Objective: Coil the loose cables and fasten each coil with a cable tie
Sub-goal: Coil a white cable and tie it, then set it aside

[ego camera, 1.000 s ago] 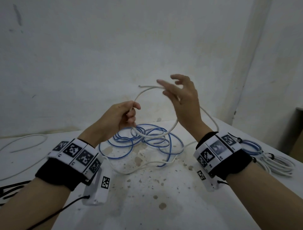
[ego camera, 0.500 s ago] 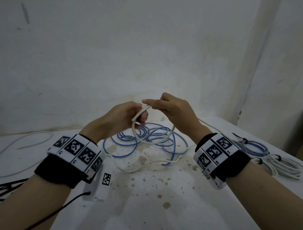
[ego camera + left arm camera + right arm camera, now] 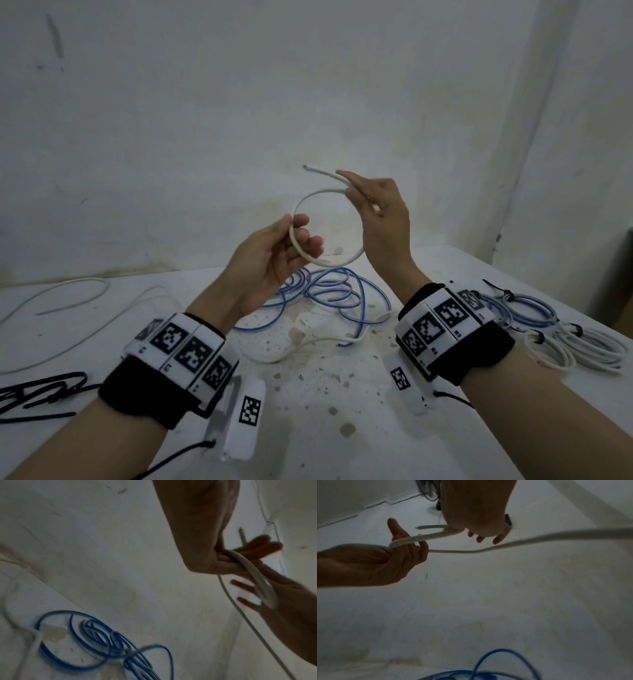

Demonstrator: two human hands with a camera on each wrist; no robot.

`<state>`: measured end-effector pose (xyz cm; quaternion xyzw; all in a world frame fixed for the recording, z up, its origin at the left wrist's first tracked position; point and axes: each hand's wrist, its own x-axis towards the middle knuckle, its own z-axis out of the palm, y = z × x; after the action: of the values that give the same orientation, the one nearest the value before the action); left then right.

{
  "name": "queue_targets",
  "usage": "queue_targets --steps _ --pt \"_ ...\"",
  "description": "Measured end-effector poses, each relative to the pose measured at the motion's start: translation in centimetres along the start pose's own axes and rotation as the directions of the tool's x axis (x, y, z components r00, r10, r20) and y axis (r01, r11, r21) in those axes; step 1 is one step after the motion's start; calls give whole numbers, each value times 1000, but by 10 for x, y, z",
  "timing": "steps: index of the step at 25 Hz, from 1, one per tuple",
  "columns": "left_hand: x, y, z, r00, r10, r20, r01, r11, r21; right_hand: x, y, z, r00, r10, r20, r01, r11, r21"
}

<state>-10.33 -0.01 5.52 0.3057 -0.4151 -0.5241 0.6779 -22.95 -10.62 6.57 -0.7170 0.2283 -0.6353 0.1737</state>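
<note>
Above the table's [image 3: 308, 428] middle, the left hand [image 3: 270, 260] pinches a white cable [image 3: 301, 209] loop between thumb and half-curled fingers, while the right hand [image 3: 383, 219] nips the cable near its free end with its other fingers spread loose. Only the head view shows the black ties [image 3: 44, 394] at the left edge and the tied coils [image 3: 565, 335] at the right edge; every view catches the blue cable [image 3: 335, 294] lying under the hands.

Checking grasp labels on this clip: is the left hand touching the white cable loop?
Touching. In the head view the left hand pinches the white cable between thumb and fingers; the right wrist view shows the cable lying across those fingers.
</note>
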Motion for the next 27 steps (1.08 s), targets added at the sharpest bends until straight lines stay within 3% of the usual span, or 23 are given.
queue_targets --steps 1,2,3,4,6,8,11,13,15,17,19,21,23,24,25,26,27 --pt "0 5 -4 999 -44 -29 46 997 60 -2 -1 -1 988 -145 54 146 989 -26" --pt "-2 11 -9 994 -103 -38 108 984 141 -3 -2 -2 937 -314 152 329 941 -86" --pt "-3 17 -14 986 -163 -30 166 960 225 -3 -3 -3 849 -441 290 483 871 -88" --pt "-6 21 -19 977 -212 -12 206 933 295 -3 -4 -3 762 -488 426 555 831 -40" --pt "-9 27 -23 963 -267 18 243 898 367 -6 -10 -3 699 -399 593 455 888 62" --pt "-11 30 -26 952 -301 47 265 895 359 -9 -11 -3 706 -309 637 344 936 74" --pt "-11 26 -24 932 -345 110 303 910 283 -12 -9 -1 732 -235 640 319 948 -17" --pt "-9 21 -21 949 -294 116 262 937 231 -13 -11 -2 749 -171 640 303 948 -101" --pt "0 26 -32 964 -203 172 202 979 24 -12 -2 -7 777 -76 625 260 943 -208" --pt "3 46 -49 964 -49 262 126 950 -287 -12 24 -20 814 28 581 215 914 -344" --pt "7 69 -61 991 130 -14 -123 889 -440 -17 55 -43 810 155 565 222 811 -541" --pt "7 84 -66 936 224 -271 -338 786 -518 -23 75 -63 788 292 542 236 671 -703" --pt "7 85 -63 885 329 -329 -460 732 -503 -22 79 -73 839 226 496 283 596 -751" --pt "10 82 -60 872 350 -343 -480 751 -453 -22 78 -73 854 60 518 395 574 -717" --pt "15 79 -57 860 371 -350 -488 797 -355 -23 72 -68 801 -153 579 564 516 -644" --pt "20 73 -51 847 389 -363 -483 848 -219 -25 60 -59 657 -365 660 749 415 -516" --pt "22 66 -44 832 410 -374 -470 879 -83 -28 46 -46 459 -517 722 888 291 -356"
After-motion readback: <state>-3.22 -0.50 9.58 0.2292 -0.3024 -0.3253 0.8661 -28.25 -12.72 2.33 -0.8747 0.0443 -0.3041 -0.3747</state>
